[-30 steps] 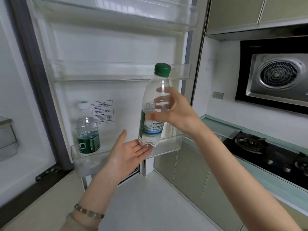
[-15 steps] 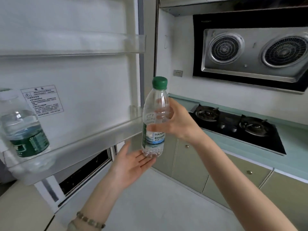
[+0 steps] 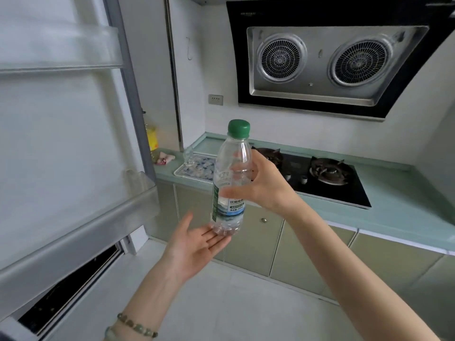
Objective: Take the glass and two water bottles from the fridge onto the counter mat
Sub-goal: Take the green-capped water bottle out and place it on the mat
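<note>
Green-capped water bottle [image 3: 230,183] (upright) is gripped mid-body by the right hand [image 3: 263,185]; the left hand [image 3: 197,244] lies open, palm up, fingertips touching its base.

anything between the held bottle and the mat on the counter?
Head view: nothing stands between them. The bottle in the right hand overlaps the mat; a glass sits on the mat's far corner.
</note>
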